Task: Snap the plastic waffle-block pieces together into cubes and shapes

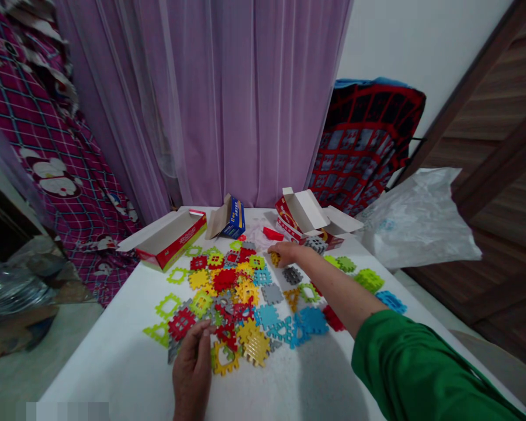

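**Where everything sits on our table**

We see the heap of interlocking tiles spread over the middle of the table. Behind it stand three opened boxes: one box at the left, a smaller box in the centre, and a third box at the right. A plastic bag lies at the table's right edge. A curtain hangs behind the table. Our left hand rests at the heap's near edge; our right hand lies at its far side.

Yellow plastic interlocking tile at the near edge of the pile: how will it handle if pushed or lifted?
The yellow plastic interlocking tile lies flat, so it should slide, not roll. Thin and perforated, probably light yet stiff. Its notched edges may snag the blue plastic tile beside it.
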Demonstrator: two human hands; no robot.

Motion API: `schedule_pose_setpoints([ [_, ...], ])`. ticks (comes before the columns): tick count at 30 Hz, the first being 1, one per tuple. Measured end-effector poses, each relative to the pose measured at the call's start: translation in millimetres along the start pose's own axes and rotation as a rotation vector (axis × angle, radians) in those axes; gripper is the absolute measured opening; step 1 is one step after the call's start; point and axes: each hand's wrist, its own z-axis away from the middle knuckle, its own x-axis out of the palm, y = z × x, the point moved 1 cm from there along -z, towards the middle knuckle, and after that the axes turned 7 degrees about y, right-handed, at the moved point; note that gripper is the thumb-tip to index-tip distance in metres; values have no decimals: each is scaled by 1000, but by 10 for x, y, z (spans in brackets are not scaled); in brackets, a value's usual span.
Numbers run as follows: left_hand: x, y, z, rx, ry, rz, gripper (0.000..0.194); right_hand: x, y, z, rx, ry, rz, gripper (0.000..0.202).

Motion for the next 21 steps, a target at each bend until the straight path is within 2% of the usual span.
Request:
schedule_pose_setpoints([
  [7, -25, -46, -24, 0, -43, -1, 44, -4, 1, 2, -16, 19, -11, 80],
  [14, -15, -2, -13, -23, -17, -5, 48, 12, -61, -20, -33, 48, -42, 61],
  [18, -25, 12, -24, -28, -21, -13, 49, -181, -17, 74, -38, 143, -84, 66],
  [21, -20, 10, -34, 1, -32, -35, 47, -406, 53, 278, -73, 305, -136, 56],
])
